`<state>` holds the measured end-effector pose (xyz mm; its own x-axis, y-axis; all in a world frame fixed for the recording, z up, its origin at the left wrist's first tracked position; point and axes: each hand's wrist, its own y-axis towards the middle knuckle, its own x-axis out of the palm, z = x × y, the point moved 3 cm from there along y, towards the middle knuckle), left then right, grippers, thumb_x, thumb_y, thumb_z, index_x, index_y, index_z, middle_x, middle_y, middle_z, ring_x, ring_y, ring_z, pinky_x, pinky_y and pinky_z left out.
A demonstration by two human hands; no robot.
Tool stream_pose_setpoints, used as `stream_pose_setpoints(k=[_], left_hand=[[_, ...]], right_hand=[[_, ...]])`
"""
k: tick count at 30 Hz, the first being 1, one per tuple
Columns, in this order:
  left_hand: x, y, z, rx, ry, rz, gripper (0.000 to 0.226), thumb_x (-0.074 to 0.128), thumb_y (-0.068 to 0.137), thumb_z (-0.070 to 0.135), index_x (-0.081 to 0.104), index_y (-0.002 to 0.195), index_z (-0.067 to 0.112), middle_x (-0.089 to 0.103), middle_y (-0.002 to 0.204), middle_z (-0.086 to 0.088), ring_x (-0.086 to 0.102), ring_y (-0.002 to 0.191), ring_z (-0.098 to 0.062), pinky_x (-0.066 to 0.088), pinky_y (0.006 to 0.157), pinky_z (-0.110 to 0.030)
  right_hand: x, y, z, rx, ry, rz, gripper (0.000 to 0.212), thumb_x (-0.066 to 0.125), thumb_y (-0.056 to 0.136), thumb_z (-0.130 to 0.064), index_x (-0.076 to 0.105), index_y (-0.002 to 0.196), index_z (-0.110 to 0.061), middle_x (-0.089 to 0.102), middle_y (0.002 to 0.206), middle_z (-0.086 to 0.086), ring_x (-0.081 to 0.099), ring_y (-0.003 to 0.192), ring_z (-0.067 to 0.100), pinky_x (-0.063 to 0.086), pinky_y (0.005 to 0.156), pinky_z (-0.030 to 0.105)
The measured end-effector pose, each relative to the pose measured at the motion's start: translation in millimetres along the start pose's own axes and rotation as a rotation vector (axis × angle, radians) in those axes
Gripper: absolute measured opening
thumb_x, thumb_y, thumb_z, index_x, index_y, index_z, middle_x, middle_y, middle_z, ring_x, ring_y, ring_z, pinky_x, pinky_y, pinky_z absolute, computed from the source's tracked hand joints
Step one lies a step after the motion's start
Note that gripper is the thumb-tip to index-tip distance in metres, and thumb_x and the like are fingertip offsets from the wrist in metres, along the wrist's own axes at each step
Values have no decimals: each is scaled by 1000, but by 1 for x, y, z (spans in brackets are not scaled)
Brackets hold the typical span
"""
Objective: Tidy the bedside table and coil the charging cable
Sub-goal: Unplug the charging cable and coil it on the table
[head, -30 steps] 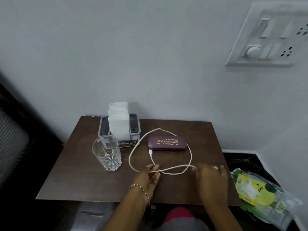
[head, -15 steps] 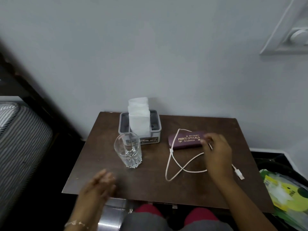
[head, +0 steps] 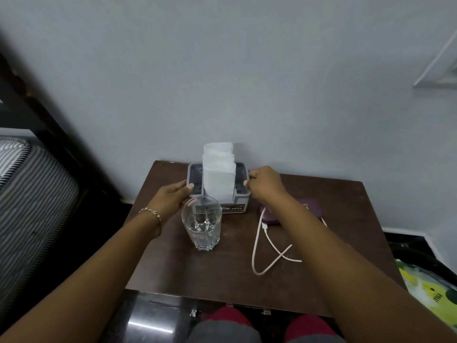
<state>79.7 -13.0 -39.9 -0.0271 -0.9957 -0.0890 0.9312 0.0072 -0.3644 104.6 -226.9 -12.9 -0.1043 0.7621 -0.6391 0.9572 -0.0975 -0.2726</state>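
A grey tissue holder (head: 233,207) with white tissues (head: 218,174) standing in it sits at the back of the brown bedside table (head: 173,263). My left hand (head: 173,196) grips its left side and my right hand (head: 263,183) grips its right rim. A clear glass (head: 201,225) stands just in front of the holder. The white charging cable (head: 258,246) lies in a loose loop on the table, one end crossing the maroon spectacle case (head: 304,215), which my right forearm partly hides.
A striped mattress (head: 32,204) and dark bed frame (head: 44,120) lie to the left. On the floor at the right is a yellow-green plastic packet (head: 427,293). A white switchboard corner (head: 440,68) is on the wall. My knees show below the table's front edge.
My right hand left the cable and the case; my left hand came up from the table's front edge. Both now hold the tissue holder. The cable lies loose on the table.
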Motion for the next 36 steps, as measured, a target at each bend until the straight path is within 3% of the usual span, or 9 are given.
stream_pose_setpoints(k=[6,12,15,17,20,22,25,30,36], left_hand=[[-9,28,-2,54,-36,117,32,51,94,21,57,123,11,65,83,5,59,56,6,50,65,-13],[-11,44,-2,72,-49,135,26,47,96,25,63,113,14,65,69,5,52,72,-11,44,68,-21],[-14,41,-11,49,-7,176,32,45,95,37,65,100,14,59,84,-4,48,83,-16,41,78,-30],[-19,27,-18,66,-70,214,36,46,94,40,60,117,17,62,108,1,54,102,-12,41,93,-30],[-24,-25,-31,231,-50,249,42,51,93,10,45,134,17,49,137,0,46,126,-12,35,107,-34],[-10,-62,-48,300,-13,67,64,62,78,-6,38,132,22,43,141,3,42,130,-9,37,106,-31],[22,-88,-70,255,-20,-116,92,78,64,-3,26,132,31,39,135,20,42,121,13,39,95,-8],[48,-77,-72,315,61,221,81,84,59,10,37,122,33,55,119,8,56,106,-3,46,85,-14],[45,-64,-74,344,149,304,68,84,62,16,44,110,43,60,116,-2,58,105,-16,47,92,-29]], right_hand=[[8,9,-10,28,14,51,40,63,86,-8,41,53,-13,47,63,4,48,68,20,38,60,23],[12,22,-17,62,0,83,37,65,85,-10,42,56,-13,52,81,10,54,77,24,50,73,32],[11,15,-18,53,-6,66,31,61,88,-13,45,61,-9,52,83,12,57,81,27,50,72,32],[0,-1,-22,3,-41,99,24,56,92,-15,52,71,-5,54,86,13,54,82,27,40,67,28],[-28,-43,-20,-122,77,303,25,53,92,-15,63,101,5,67,103,21,61,97,35,46,82,36],[-48,-82,-7,-133,253,442,29,55,92,-18,63,115,-2,69,108,15,66,99,29,49,89,38],[-56,-135,28,-88,400,468,29,60,90,-26,64,119,-23,70,107,-9,66,99,7,52,94,35],[-36,-178,114,116,424,508,20,66,85,-28,67,90,-47,73,100,-7,68,95,12,52,92,45],[-36,-184,157,226,303,540,27,62,88,-12,67,114,-13,73,101,6,67,97,22,44,85,26]])
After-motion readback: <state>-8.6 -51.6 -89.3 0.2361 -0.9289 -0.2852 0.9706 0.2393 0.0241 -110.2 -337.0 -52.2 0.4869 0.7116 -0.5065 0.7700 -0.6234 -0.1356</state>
